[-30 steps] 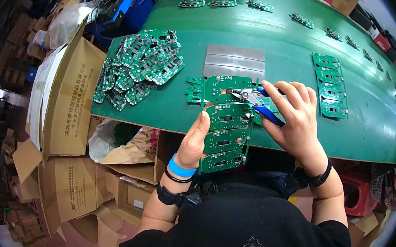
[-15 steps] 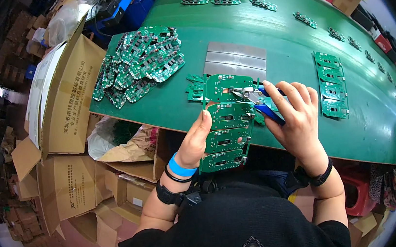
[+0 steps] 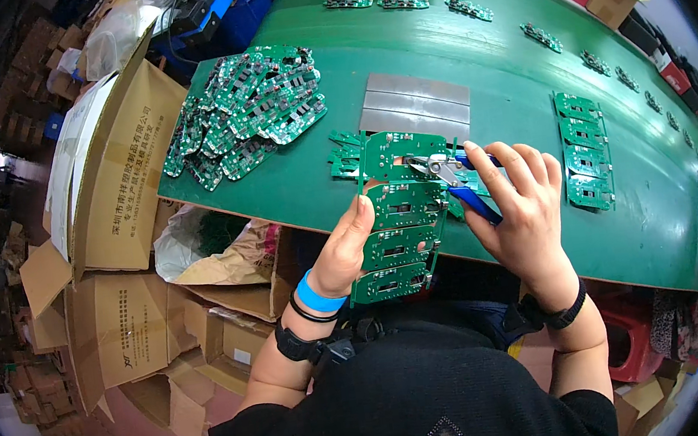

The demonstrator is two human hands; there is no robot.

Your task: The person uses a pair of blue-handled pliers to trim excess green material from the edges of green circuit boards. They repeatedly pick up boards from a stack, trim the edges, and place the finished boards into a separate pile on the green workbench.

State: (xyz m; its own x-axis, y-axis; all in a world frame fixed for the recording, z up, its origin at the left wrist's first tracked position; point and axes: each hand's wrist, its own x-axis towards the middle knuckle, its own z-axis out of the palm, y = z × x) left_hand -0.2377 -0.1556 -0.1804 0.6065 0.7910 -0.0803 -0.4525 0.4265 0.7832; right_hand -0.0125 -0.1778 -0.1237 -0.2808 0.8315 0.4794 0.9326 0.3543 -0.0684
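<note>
My left hand (image 3: 340, 249) grips the left edge of a long green circuit board panel (image 3: 398, 212) made of several joined boards, held over the near edge of the green table (image 3: 492, 115). My right hand (image 3: 524, 207) holds blue-handled cutting pliers (image 3: 456, 178), whose metal jaws rest on the upper part of the panel. A few small green offcuts (image 3: 345, 155) lie on the table just left of the panel's top end.
A heap of separated green boards (image 3: 247, 113) lies at the table's left. A grey metal plate (image 3: 416, 107) sits behind the panel. Another row of boards (image 3: 584, 150) lies to the right, and single boards line the far edge. Open cardboard boxes (image 3: 116, 180) stand left of the table.
The panel and both hands have stayed almost in place; the pliers' jaws shifted slightly on the upper board.
</note>
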